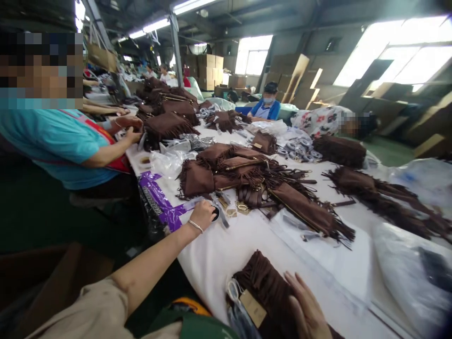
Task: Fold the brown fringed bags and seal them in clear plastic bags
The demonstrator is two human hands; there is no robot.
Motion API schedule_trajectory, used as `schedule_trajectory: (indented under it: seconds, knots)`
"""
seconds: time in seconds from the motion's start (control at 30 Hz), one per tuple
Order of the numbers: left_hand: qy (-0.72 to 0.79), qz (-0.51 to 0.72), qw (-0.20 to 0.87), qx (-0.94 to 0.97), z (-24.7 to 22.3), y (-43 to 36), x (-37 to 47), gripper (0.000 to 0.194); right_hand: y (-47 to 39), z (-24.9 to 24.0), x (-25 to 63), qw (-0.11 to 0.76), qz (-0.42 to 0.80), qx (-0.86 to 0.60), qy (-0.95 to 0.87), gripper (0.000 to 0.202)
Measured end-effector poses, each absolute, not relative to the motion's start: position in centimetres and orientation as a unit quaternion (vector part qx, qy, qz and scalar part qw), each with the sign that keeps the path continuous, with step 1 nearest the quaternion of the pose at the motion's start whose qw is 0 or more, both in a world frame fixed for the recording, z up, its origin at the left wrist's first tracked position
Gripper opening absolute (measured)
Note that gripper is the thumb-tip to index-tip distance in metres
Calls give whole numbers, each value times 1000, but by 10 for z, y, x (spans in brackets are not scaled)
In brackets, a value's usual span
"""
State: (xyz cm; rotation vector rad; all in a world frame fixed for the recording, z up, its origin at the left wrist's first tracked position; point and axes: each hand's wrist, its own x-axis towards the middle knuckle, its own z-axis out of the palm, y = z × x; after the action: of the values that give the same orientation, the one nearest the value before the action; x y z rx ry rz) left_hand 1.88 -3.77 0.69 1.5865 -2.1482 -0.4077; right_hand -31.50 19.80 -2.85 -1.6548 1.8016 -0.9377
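My left hand (pixel 203 214) reaches out to the table's left side, its fingers closed on a small round black object (pixel 215 214) whose kind I cannot make out. Beside it lie a grey strip (pixel 223 218) and small tan tags (pixel 231 213). Near me is a dark brown fringed bag (pixel 263 275) with a tan cardboard tag (pixel 253 308), a white cord (pixel 233 289) and a greyish clear plastic piece (pixel 242 320). My right hand (pixel 306 306) rests along the bag's right side, fingers stretched out.
Brown fringed bags (pixel 219 165) with gold zips are heaped mid-table. More fringed pieces (pixel 377 193) and clear plastic bags (pixel 409 278) lie to the right. A co-worker in turquoise (pixel 70 141) handles bags at left; another in blue (pixel 266 109) sits opposite. Purple tape (pixel 158 197) marks the table edge.
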Motion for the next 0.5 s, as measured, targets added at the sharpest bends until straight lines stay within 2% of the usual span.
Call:
schedule_trajectory:
  seconds: [0.07,0.13,0.23,0.33,0.4,0.5]
  knots:
    - [-788,-130,186,573,5,-42,11,6,192,-39,-307,243,-273,-652,664,50]
    - [-802,-115,157,564,5,-47,9,7,190,-42,-301,227,-226,-667,672,48]
    - [-826,-89,128,541,15,-58,5,9,192,-33,-294,205,-203,-672,682,48]
    - [-872,-91,144,459,32,-60,-31,20,193,-20,-292,191,-209,-673,684,49]
    - [-900,-148,175,371,39,-52,-79,25,193,-17,-294,183,-220,-673,682,48]
    - [-902,-303,186,243,36,-38,-170,23,191,-32,-297,155,-239,-679,677,46]
